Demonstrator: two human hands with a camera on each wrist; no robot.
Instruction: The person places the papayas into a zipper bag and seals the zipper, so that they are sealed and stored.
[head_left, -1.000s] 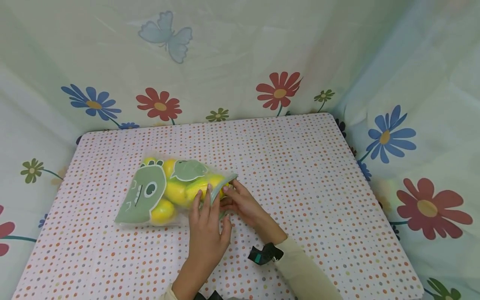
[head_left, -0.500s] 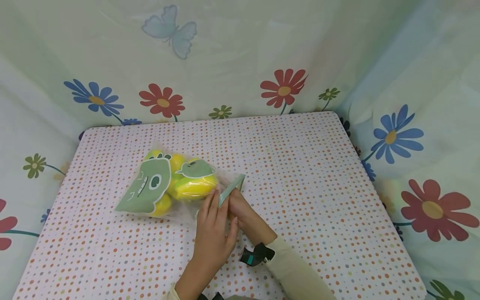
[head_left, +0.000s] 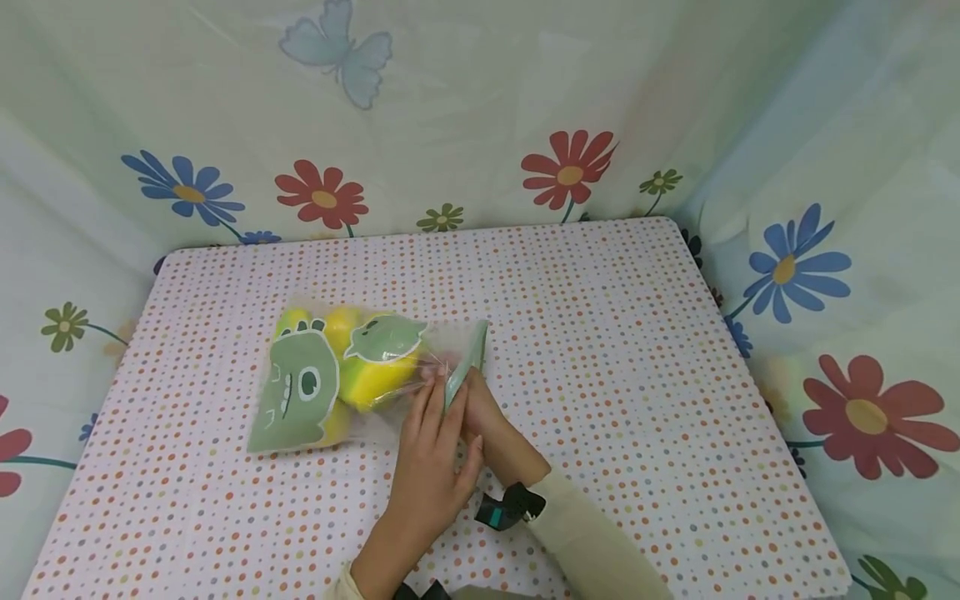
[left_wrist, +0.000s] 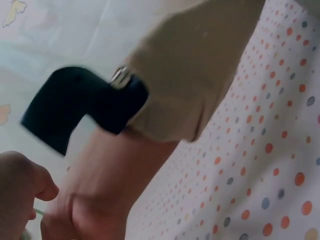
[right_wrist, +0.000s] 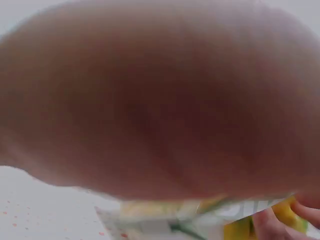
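Observation:
A clear plastic bag (head_left: 303, 392) with a green cartoon monster print lies on its side, bulging with several smooth yellow fruit-like things (head_left: 378, 382). Its mouth, edged by a pale green strip (head_left: 467, 363), faces right. My left hand (head_left: 429, 467) rests its straight fingers on the bag by that strip, thumb apart. Reaching into the mouth, my right hand (head_left: 483, 417) is mostly hidden by the strip and my left hand; some fingertips show faintly through the plastic. In the right wrist view, blurred fingers (right_wrist: 270, 225) are beside a yellow fruit-like thing (right_wrist: 240, 229).
The bag lies left of centre on a dotted tabletop (head_left: 600, 350). Flowered curtains (head_left: 450, 108) hang behind it and along both sides. A black strap (head_left: 510, 507) circles the right wrist over a beige sleeve (head_left: 592, 542).
My right hand has gone deeper into the bag's mouth, its fingers now largely hidden. The yellow things sit farther from the strip, leaving slack plastic there. My left hand has shifted slightly right.

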